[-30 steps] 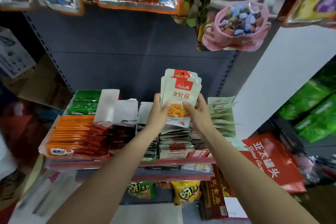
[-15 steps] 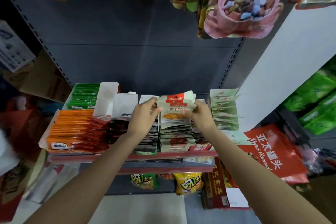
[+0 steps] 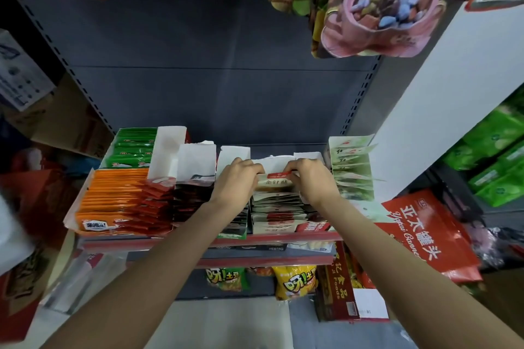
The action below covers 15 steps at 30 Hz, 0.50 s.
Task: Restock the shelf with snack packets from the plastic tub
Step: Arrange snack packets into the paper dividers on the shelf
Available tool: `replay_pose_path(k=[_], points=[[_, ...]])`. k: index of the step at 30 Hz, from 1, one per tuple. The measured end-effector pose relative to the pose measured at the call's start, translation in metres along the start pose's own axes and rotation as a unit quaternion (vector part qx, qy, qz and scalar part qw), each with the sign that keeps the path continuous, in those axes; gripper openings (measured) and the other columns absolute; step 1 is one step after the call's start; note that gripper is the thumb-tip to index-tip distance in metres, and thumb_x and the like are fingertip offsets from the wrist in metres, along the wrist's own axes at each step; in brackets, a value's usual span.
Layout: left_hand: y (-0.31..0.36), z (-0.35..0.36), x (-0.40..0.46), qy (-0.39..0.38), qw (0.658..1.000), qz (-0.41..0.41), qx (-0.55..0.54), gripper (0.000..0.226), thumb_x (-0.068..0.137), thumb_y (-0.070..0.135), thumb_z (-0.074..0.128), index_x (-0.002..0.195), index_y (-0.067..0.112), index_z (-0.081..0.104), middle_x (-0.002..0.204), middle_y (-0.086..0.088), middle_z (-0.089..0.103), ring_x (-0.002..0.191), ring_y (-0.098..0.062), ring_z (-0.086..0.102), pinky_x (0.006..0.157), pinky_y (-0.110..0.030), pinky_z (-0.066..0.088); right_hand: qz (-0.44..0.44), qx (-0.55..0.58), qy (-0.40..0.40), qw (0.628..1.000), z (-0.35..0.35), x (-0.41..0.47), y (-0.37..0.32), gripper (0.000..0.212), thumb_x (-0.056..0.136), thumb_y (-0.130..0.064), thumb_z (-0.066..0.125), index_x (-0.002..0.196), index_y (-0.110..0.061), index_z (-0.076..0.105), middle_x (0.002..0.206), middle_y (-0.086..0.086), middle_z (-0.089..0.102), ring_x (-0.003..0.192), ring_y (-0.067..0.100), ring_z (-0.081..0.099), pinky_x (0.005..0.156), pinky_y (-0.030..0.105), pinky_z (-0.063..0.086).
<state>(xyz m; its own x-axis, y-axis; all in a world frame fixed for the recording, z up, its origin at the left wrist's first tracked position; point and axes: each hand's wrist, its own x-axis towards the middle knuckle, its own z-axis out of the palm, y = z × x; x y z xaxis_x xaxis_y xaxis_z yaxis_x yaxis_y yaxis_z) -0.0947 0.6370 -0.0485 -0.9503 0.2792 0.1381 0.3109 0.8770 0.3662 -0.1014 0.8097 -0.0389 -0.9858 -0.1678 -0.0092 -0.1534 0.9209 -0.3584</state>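
Packets (image 3: 274,178) sit pinched between left hand (image 3: 236,178) and right hand (image 3: 312,178), fingers curled around them, above the back of the shelf's (image 3: 198,242) white row; seating remains, tub unseen.

Both bare forearms reach forward and upward, wrists close together. The left hand (image 3: 236,178) and right hand (image 3: 313,178) face each other, knuckles up, fingers curled inward, apparently in a pinching grip.
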Motion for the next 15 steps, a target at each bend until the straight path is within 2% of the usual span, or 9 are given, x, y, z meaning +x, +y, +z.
replay_pose_path(k=[1, 3, 4, 6, 11, 15], points=[[0.000, -0.002, 0.001, -0.011, 1.000, -0.009, -0.002, 0.026, 0.094, 0.011, 0.050, 0.117, 0.016, 0.063, 0.112, -0.002, 0.063, 0.108, -0.019, 0.047, 0.087, -0.030, 0.042, 0.006, 0.008, -0.015, 1.000, -0.002, 0.001, -0.003, 0.018, 0.091, -0.014, 0.056, 0.104, -0.019, 0.067, 0.096, 0.010, 0.068, 0.088, 0.030, 0.063, 0.069, 0.033, 0.048], [-0.003, -0.009, 0.001, -0.040, 0.999, -0.017, -0.031, 0.028, 0.091, 0.017, 0.057, 0.119, 0.018, 0.061, 0.116, -0.001, 0.061, 0.111, -0.019, 0.046, 0.092, -0.031, 0.041, -0.001, 0.031, -0.033, 0.999, -0.006, 0.002, -0.008, 0.024, 0.088, -0.014, 0.062, 0.111, -0.018, 0.066, 0.110, 0.008, 0.065, 0.103, 0.026, 0.060, 0.085, 0.032, 0.048], [-0.005, -0.014, -0.001, -0.058, 0.997, -0.018, -0.051, 0.031, 0.090, 0.020, 0.061, 0.121, 0.019, 0.060, 0.118, 0.000, 0.060, 0.112, -0.018, 0.047, 0.093, -0.032, 0.041, -0.012, 0.040, -0.041, 0.998, -0.008, 0.002, -0.012, 0.030, 0.086, -0.015, 0.064, 0.117, -0.016, 0.064, 0.117, 0.007, 0.062, 0.111, 0.024, 0.056, 0.092, 0.030, 0.044], [-0.012, -0.024, -0.007, -0.067, 0.994, -0.026, -0.085, 0.035, 0.087, 0.022, 0.064, 0.122, 0.020, 0.059, 0.121, 0.001, 0.059, 0.112, -0.017, 0.049, 0.093, -0.031, 0.041, -0.041, 0.057, -0.040, 0.997, -0.011, -0.001, -0.026, 0.037, 0.086, -0.017, 0.065, 0.123, -0.015, 0.060, 0.125, 0.006, 0.057, 0.119, 0.022, 0.049, 0.097, 0.026, 0.037], [-0.049, -0.072, -0.034, 0.059, 0.975, -0.105, -0.186, 0.021, 0.088, 0.013, 0.061, 0.108, 0.016, 0.065, 0.103, 0.001, 0.066, 0.087, -0.011, 0.060, 0.080, -0.022, 0.045, -0.088, 0.122, 0.003, 0.989, -0.004, 0.001, -0.095, 0.031, 0.089, -0.013, 0.057, 0.120, -0.013, 0.060, 0.121, 0.007, 0.060, 0.114, 0.022, 0.054, 0.094, 0.022, 0.035], [-0.104, -0.118, -0.079, 0.146, 0.958, -0.173, -0.175, 0.019, 0.088, 0.010, 0.057, 0.103, 0.018, 0.065, 0.089, 0.005, 0.065, 0.082, -0.012, 0.062, 0.073, -0.024, 0.046, -0.135, 0.149, -0.011, 0.979, 0.020, 0.005, -0.182, 0.030, 0.090, -0.013, 0.055, 0.120, -0.015, 0.060, 0.123, 0.004, 0.061, 0.112, 0.019, 0.056, 0.098, 0.030, 0.042]])
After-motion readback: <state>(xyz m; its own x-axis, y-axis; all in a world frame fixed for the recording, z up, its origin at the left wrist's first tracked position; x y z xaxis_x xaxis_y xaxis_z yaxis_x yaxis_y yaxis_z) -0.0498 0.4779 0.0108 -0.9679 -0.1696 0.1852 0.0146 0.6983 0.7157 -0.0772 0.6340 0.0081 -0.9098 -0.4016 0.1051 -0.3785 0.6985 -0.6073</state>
